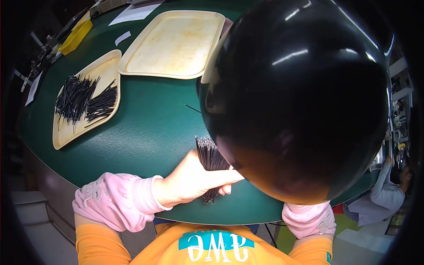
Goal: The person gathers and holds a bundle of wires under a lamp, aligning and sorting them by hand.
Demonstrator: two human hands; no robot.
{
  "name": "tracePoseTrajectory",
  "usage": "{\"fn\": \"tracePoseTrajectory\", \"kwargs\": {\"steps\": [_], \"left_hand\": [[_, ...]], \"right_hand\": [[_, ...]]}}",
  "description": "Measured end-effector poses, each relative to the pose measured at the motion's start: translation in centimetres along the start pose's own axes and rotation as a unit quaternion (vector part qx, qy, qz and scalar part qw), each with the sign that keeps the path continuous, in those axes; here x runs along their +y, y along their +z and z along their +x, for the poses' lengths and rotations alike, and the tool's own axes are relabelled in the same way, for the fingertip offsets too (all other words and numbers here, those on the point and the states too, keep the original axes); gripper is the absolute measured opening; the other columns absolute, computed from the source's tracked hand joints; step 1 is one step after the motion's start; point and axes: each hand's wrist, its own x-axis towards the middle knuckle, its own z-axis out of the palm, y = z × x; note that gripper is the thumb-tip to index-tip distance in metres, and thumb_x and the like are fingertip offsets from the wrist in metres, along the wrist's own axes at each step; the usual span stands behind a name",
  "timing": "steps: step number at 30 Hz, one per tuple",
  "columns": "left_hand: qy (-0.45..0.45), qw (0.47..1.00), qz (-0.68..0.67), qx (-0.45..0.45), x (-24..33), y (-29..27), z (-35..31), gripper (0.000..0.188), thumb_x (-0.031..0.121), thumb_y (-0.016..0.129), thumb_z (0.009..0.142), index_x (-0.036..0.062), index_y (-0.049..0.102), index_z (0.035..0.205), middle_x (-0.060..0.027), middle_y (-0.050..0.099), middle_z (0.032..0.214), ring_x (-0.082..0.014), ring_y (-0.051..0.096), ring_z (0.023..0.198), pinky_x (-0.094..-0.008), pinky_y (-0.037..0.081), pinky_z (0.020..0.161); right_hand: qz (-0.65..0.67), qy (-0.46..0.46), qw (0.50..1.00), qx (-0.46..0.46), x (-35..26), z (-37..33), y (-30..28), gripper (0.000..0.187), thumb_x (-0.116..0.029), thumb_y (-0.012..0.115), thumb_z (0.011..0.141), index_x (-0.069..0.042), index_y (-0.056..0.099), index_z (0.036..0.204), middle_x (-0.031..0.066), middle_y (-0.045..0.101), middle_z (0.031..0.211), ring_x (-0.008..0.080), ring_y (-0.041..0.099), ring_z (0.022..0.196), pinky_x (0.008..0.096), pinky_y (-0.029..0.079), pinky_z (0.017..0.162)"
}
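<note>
L hand [187, 179] holds bunch of thin blk wires [212, 155] by near edge of green table [145, 123]. R hand hid by big blk round thing [296, 101], can't tell. Wires might spill if grip loosens.

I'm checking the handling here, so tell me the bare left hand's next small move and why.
Probably ease the bundle of thin, straight black strands slightly leftward, keeping it together: the bare left hand grips it around the middle, but the large, glossy, rounded black object overlaps its right edge in this view and hides the right hand.
</note>
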Motion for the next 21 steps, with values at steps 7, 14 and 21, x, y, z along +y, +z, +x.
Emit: {"fn": "tracePoseTrajectory", "kwargs": {"steps": [7,14,21], "left_hand": [[0.009,0.999,-0.022,-0.041,-0.3,-0.4,0.1,0.01,0.009,0.061,0.074,0.0003,0.057,0.071,-0.0034,0.055,0.06,-0.0079,0.053,0.051,-0.0203,0.043,0.048],[-0.088,0.973,-0.187,-0.104,-0.6,-0.7,0.4,0.013,0.005,0.061,0.073,-0.0013,0.054,0.081,-0.0084,0.055,0.067,-0.0126,0.055,0.053,-0.0216,0.047,0.049],[-0.117,0.975,-0.169,-0.079,-0.7,-0.8,0.4,0.013,0.006,0.062,0.072,-0.0017,0.056,0.081,-0.009,0.056,0.066,-0.0136,0.056,0.053,-0.0221,0.047,0.049]], "right_hand": [[0.072,-0.01,0.995,0.067,0.4,0.3,-0.3,0.013,-0.006,0.046,0.083,0.001,0.056,0.087,0.0066,0.057,0.073,0.0173,0.054,0.064,0.0263,0.044,0.057],[0.124,-0.048,0.986,0.102,0.7,1.7,-1.4,0.012,-0.005,0.047,0.083,0.002,0.056,0.087,0.0072,0.057,0.073,0.018,0.054,0.065,0.0268,0.045,0.058],[0.12,0.043,0.992,0.017,1.1,0.0,-0.2,0.011,-0.003,0.047,0.082,0.002,0.056,0.087,0.0078,0.058,0.074,0.0186,0.055,0.066,0.0272,0.045,0.059]]}}
